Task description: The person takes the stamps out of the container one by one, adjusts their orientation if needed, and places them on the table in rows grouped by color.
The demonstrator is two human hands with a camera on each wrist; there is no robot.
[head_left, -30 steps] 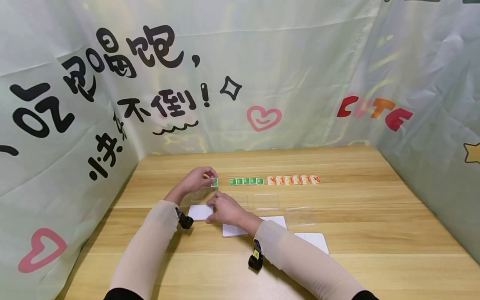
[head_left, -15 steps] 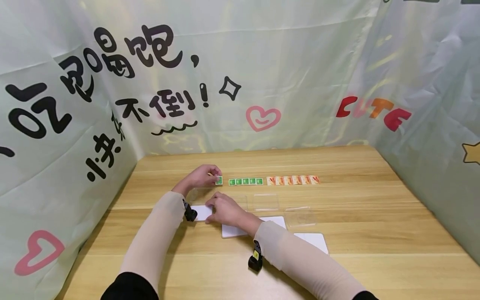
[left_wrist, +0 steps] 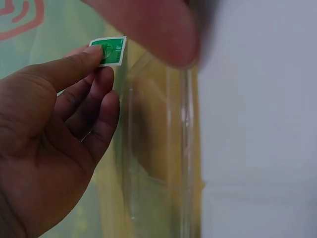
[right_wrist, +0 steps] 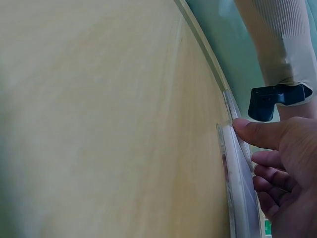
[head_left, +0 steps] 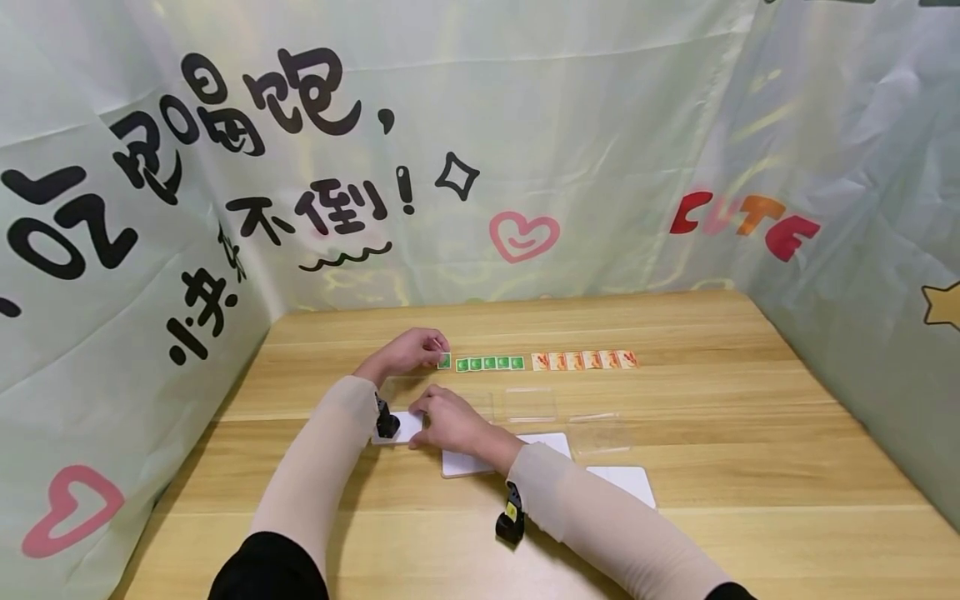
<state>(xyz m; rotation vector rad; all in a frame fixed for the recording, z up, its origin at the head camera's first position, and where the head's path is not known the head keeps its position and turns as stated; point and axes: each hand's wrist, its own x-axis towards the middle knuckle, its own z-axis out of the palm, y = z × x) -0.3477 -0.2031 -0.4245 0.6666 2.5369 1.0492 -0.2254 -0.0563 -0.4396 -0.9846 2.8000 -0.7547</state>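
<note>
My left hand (head_left: 411, 350) pinches a small green stamp (left_wrist: 110, 52) with a white border between thumb and fingers, just left of a row of green stamps (head_left: 490, 364). In the left wrist view, an open clear plastic lid (left_wrist: 158, 129) lies beneath it, beside a white surface (left_wrist: 262, 109). My right hand (head_left: 450, 417) grips the right side of a clear plastic box holding white cards (head_left: 405, 425). In the right wrist view, the thumb (right_wrist: 252, 130) presses the edge of this box (right_wrist: 240, 183), while the other fingers bend along its far side.
To the right of the green row lies a row of orange-and-white stamps (head_left: 585, 361). More open clear lids (head_left: 531, 404) stand behind white-filled boxes (head_left: 621, 483) on the wooden table (head_left: 750, 433). Printed fabric (head_left: 600, 150) encloses the back and sides.
My left hand has moved right with the green stamp, bringing it close to the left end of the green row. The right hand has stayed at the box.
</note>
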